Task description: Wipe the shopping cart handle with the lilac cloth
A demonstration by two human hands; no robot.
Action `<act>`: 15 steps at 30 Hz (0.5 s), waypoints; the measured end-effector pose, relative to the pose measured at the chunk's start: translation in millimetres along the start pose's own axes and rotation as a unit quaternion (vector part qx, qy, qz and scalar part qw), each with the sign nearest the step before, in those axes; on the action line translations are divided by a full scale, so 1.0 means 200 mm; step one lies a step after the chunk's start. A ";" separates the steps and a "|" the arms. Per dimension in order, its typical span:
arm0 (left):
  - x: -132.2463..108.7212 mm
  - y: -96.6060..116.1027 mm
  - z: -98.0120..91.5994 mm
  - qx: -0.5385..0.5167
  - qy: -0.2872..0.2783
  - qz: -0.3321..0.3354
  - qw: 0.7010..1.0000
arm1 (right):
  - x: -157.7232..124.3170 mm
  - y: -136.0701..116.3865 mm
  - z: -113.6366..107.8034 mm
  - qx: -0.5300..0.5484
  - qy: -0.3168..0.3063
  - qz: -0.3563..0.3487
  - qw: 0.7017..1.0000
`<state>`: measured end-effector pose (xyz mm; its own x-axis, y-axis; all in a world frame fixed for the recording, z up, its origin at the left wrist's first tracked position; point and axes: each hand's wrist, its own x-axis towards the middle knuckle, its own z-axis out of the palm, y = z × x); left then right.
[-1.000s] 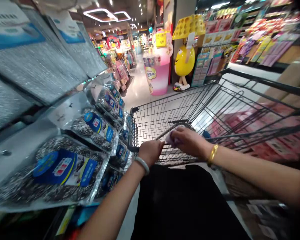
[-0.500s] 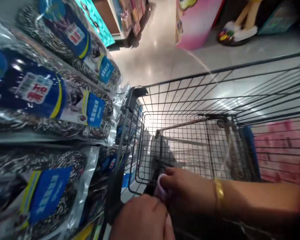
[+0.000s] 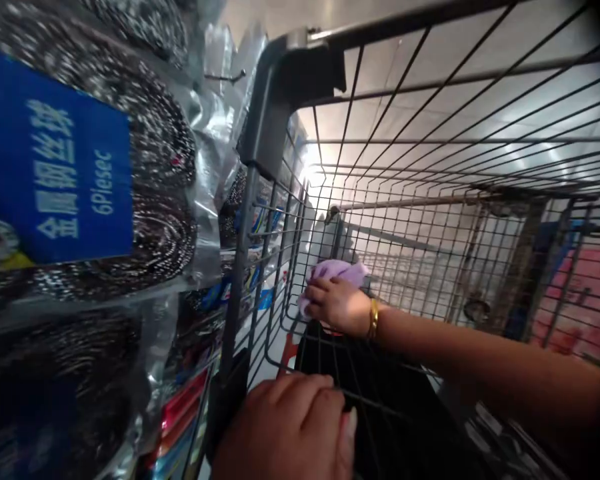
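A black wire shopping cart (image 3: 280,100) fills most of the view, its dark corner post close to the camera and its mesh walls running away to the right. Pale, shiny floor shows through the wires. Just beside the cart's left wall hang clear plastic packets of dark steel-wool scourers (image 3: 155,167), crowded one over another; the nearest carries a blue rectangular label (image 3: 65,160) with white print (part of it reads "6Piesec"). Blurred pink packages (image 3: 590,293) lie beyond the cart's right side.

The left hand (image 3: 290,430) sits at the bottom edge of the view, its fingers curled tight over a wire bar at the near end of the cart, close to the corner post. The right arm reaches across from the right, and the right hand (image 3: 337,307) is low in the basket near the left wall, fingers closed around a crumpled lilac cloth (image 3: 335,270). The cloth bunches out above the knuckles and lies against the mesh there. A thin gold bangle (image 3: 373,319) circles the right wrist.
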<state>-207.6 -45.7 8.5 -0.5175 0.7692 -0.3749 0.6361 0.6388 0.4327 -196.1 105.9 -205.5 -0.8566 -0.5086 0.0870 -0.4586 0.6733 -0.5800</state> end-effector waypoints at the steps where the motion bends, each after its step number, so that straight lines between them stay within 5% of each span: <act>1: 0.01 -0.01 -0.02 0.002 0.000 0.001 1.000 | -0.01 0.03 -0.03 -0.003 0.017 0.007 1.000; 5: 0.01 -0.01 -0.07 0.004 0.011 -0.004 1.000 | 0.04 0.27 -0.18 -0.015 0.102 0.208 0.973; 7: 0.01 0.01 -0.07 0.007 0.018 -0.023 1.000 | 0.04 0.28 -0.19 0.016 0.087 0.269 0.959; 13: 0.02 0.07 -0.03 0.008 0.028 -0.066 0.997 | -0.21 0.04 -0.05 0.121 -0.102 0.096 0.983; 15: 0.02 0.07 -0.02 0.011 0.026 -0.066 0.997 | -0.27 0.09 -0.07 0.113 -0.104 0.134 0.979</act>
<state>-203.2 -33.6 15.8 -0.6260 0.6790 -0.3835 0.5728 0.7341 0.3648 -161.3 153.9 -209.0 -0.8614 -0.4443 -0.2460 -0.1404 0.6737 -0.7255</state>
